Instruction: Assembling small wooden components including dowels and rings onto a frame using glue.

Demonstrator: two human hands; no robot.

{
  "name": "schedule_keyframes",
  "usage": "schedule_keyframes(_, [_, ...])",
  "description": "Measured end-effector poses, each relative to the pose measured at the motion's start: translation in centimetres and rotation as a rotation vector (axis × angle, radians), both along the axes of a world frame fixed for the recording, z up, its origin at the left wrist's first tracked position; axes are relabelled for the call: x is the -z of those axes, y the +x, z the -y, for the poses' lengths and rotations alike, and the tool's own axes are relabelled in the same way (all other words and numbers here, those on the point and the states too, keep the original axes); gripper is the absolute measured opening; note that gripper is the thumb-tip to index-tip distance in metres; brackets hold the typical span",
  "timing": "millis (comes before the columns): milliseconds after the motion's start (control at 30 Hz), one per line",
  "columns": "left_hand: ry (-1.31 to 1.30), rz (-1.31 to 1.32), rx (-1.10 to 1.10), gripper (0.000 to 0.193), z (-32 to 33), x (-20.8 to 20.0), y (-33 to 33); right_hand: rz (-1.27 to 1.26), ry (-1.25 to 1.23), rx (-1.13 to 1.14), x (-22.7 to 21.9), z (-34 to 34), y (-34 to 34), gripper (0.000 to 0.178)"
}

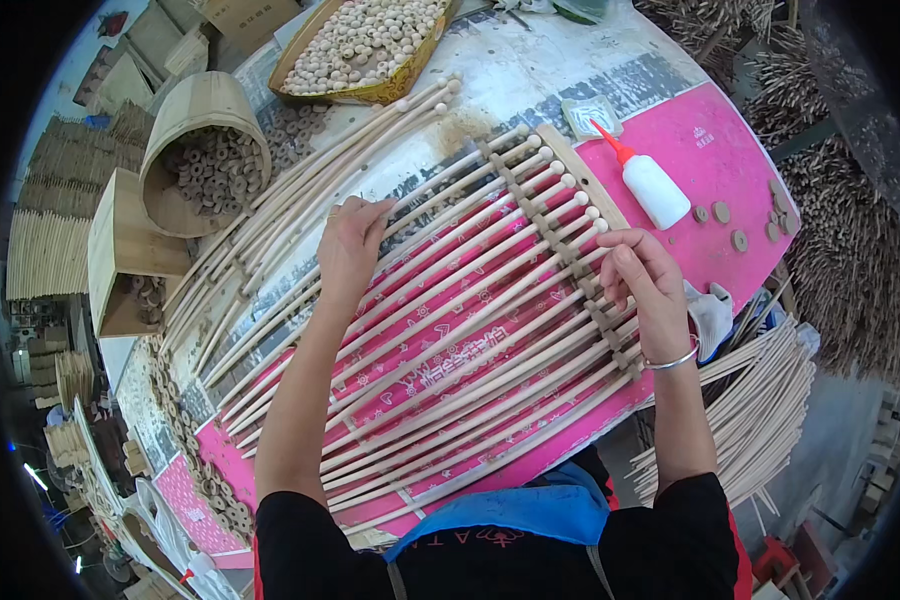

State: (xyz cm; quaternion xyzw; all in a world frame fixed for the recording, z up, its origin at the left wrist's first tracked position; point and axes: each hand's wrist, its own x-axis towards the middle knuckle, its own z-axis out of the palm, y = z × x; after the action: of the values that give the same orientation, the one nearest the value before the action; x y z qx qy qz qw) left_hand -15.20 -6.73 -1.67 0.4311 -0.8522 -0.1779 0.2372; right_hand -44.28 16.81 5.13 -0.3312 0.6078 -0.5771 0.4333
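Thin pale wooden sticks (440, 310) lie side by side across the table. Near their right ends they cross a row of brown wooden rings (555, 235), and several tips carry round wooden beads (568, 181). My right hand (648, 275) is at these tips, with curled fingers pinched beside the nearest visible bead. Its fingertips hide whatever they hold. Over the sticks to the left, my left hand (350, 245) has its thumb and fingers pressed together, and anything between them is too small to make out. A wooden strip (585, 180) lies just beyond the beaded tips.
A white glue bottle (658, 192) with a red nozzle lies right, near loose rings (739, 240). A basket (282, 78) of beads stands at the back. At left, a wooden tub (150, 195) holds rings. Stick bundles (760, 410) stand at lower right.
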Motion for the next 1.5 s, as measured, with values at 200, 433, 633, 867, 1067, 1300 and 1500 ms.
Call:
schedule_keyframes(200, [-0.127, 0.03, 0.016, 0.031, -0.1, 0.6, 0.1, -0.202, -0.003, 0.205, 0.7, 0.4, -1.6, 0.026])
schedule_keyframes(433, [-0.232, 0.092, -0.006, 0.044, -1.1, 2.7, 1.0, -1.076, 0.04, 0.148, 6.9, 2.2, -15.0, 0.063])
schedule_keyframes(633, [-0.285, 0.021, -0.184, 0.053, -3.8, 3.0, 2.9, -0.991, 0.186, 0.057, 9.0, 3.8, -19.0, 0.068])
schedule_keyframes(867, [-0.249, 0.199, -0.425, 0.06, -5.9, 2.2, 10.8, -0.403, 0.063, 0.182, 4.6, 5.6, -13.9, 0.07])
schedule_keyframes(1067, [-0.195, 0.216, -0.503, 0.058, -7.2, 2.6, 15.8, -0.353, -0.071, -0.221, -0.7, 11.3, 1.2, 0.061])
schedule_keyframes(1300, [-0.199, 0.091, -0.51, 0.058, -8.5, 3.1, 16.1, -0.457, -0.197, -0.714, -2.7, 15.8, 21.5, 0.061])
schedule_keyframes(1500, [-0.028, 0.173, -0.484, 0.051, -9.8, 2.6, 16.6, -0.537, -0.302, -0.972, -2.7, 17.5, 32.1, 0.054])
